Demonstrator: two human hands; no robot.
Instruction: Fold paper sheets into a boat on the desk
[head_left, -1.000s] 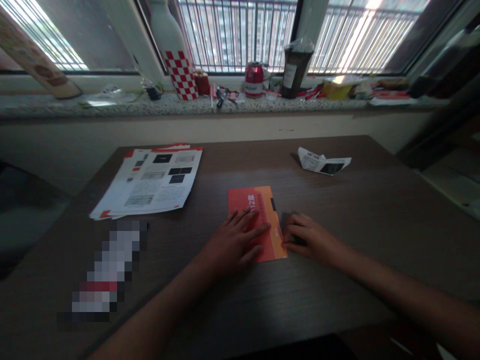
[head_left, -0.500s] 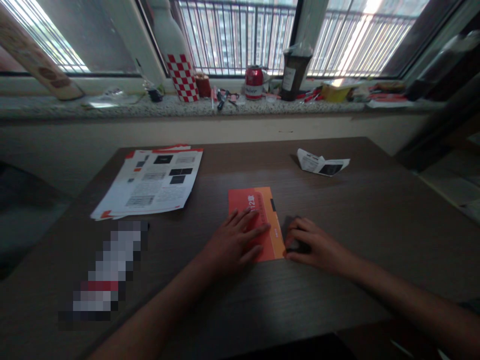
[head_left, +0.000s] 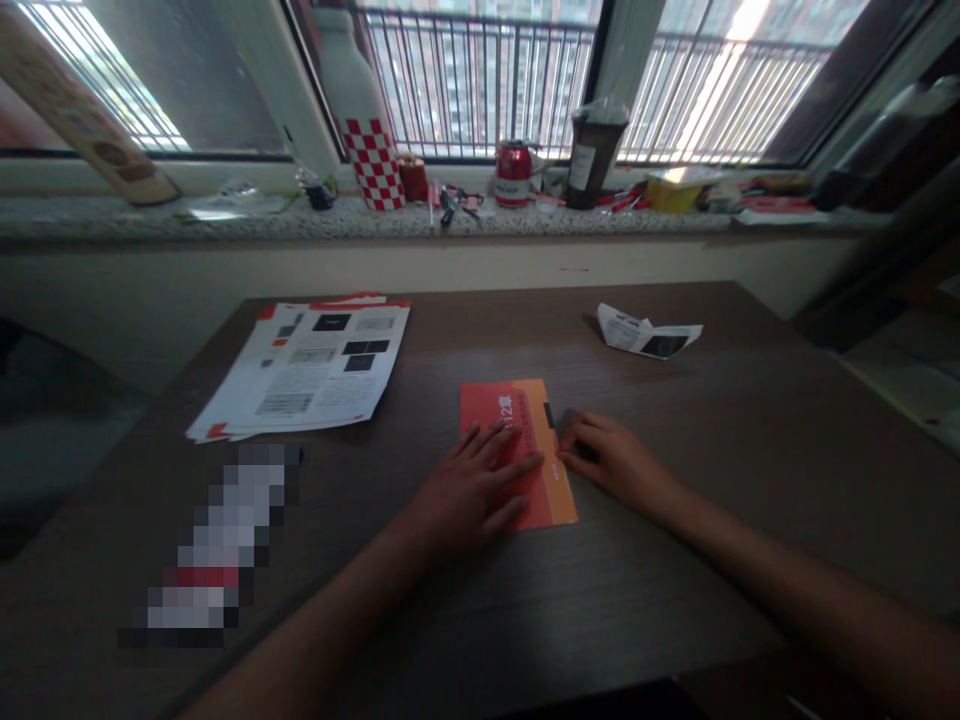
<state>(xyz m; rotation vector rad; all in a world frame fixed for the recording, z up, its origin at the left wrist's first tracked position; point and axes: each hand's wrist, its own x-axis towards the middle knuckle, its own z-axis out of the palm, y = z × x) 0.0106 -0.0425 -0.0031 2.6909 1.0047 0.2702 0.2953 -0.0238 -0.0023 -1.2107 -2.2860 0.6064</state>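
Observation:
A red-and-orange printed paper point(head_left: 556, 492) lies flat near the middle of the table, with white lettering and a black mark by its right edge. My left hand point(head_left: 480, 480) rests on its red part, palm down with fingers spread, covering some of the print. At the paper's right edge is my right hand point(head_left: 604, 450), its thumb and fingertips brought together in a pinch on that edge. How much paper sits between those fingertips is hard to see.
A stack of printed sheets point(head_left: 307, 375) lies on the table's left, a blurred-out phone-like object point(head_left: 217, 540) below it. A folded white paper point(head_left: 649, 338) stands at the back right. The windowsill point(head_left: 495, 222) holds a checkered bottle point(head_left: 373, 165), a red can point(head_left: 513, 175) and a dark cup point(head_left: 589, 160).
My right hand has slid up along the paper's right edge, away from the lower right corner. My left hand stays pressed on the paper. The view has shifted slightly.

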